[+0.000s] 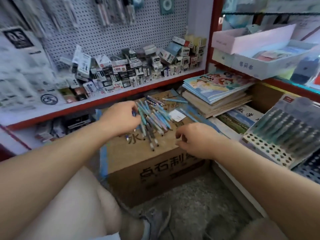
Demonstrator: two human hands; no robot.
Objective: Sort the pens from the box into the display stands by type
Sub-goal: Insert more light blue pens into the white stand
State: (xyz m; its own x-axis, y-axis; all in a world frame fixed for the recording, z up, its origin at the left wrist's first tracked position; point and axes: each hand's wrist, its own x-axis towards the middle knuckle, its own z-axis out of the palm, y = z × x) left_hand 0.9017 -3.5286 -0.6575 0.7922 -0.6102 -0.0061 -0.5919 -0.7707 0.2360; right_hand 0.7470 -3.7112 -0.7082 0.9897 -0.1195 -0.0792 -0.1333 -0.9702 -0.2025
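Presently, loose pens (154,118), pale blue and patterned, lie heaped atop a closed cardboard box (155,174) between the shelves; likely light, stiff and prone to rolling, best pinched mid-barrel. Left hand (121,118): grip curled at the heap's edge, possibly pinching one pen, hard to tell; right hand (195,139): loosely curled, holding nothing, near a holed display stand (266,149). Legible: "0.5" on a placard (18,38).

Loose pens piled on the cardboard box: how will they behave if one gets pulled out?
The pens look slim and round, so probably light and prone to rolling. They lie crisscrossed, so pulling one likely shifts its neighbours. The box top looks flat, so little stops strays.
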